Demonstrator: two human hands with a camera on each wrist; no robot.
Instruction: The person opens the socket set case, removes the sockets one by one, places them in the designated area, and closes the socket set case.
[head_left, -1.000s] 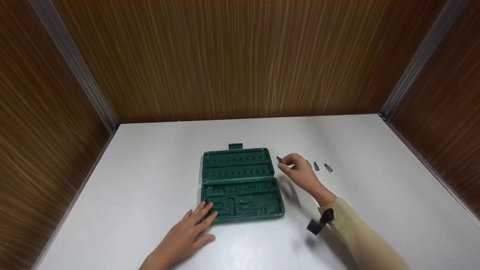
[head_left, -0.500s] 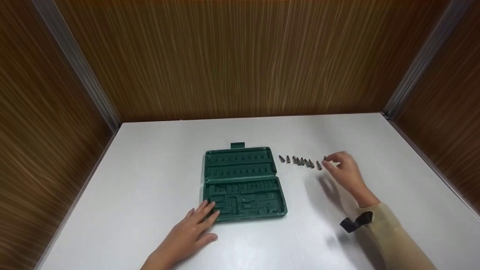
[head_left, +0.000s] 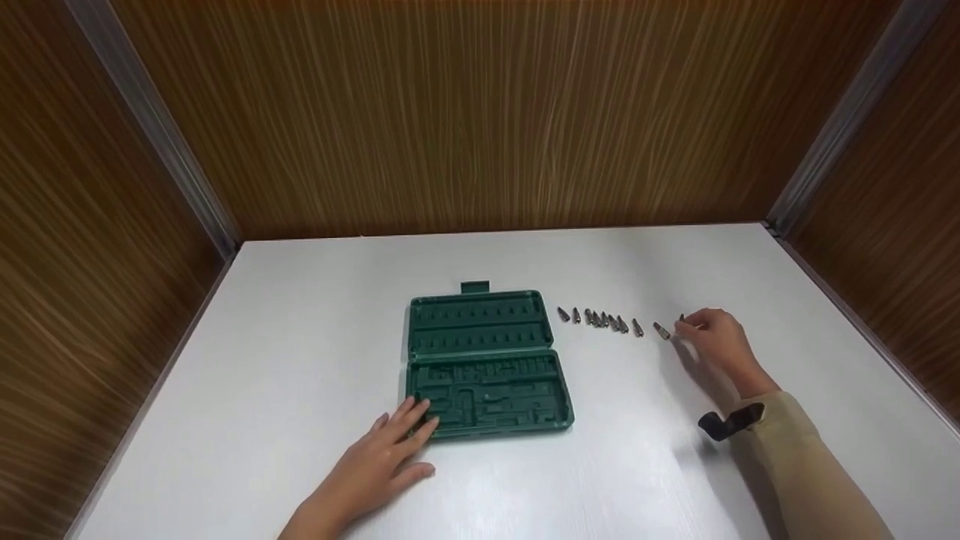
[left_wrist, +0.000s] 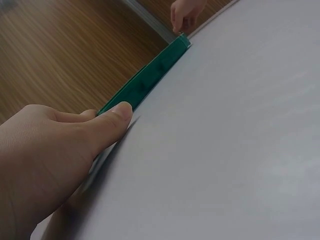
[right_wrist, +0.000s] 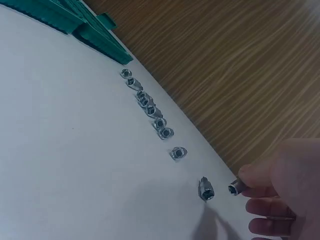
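An open dark green tool case lies on the white table, its moulded slots bare. My left hand lies flat with straight fingers on the case's near left corner; in the left wrist view the thumb sits against the case edge. A row of several small metal sockets runs right from the case. My right hand pinches one socket at the row's right end, just above or on the table. Another socket lies right beside it.
Wood-grain walls close in the table at the back and both sides, with metal corner strips. A black strap shows on the right wrist. The case's latch tab points toward the back wall.
My right hand has moved right from beside the case to the far end of the socket row, baring the sockets it covered. The left hand and the case have stayed put.
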